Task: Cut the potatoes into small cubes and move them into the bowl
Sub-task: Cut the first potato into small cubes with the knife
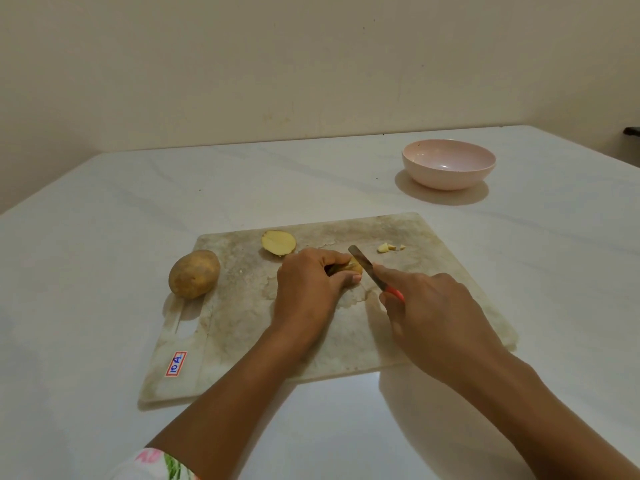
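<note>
On the worn cutting board (242, 306) my left hand (308, 285) grips a potato piece (353, 266), mostly hidden under the fingers. My right hand (436, 313) holds a knife (363, 263) by its red handle, the blade resting against the piece's right end. A potato half (278, 242) lies cut face up at the board's far edge. A whole potato (194, 273) sits at the board's left edge. A few small cut bits (389, 247) lie to the right of the blade. The pink bowl (448, 168) stands empty, far right on the table.
The white table (104, 237) runs to a beige wall at the back. A red and blue label (175, 364) is stuck on the board's near left corner. A dark object (632, 131) shows at the right edge.
</note>
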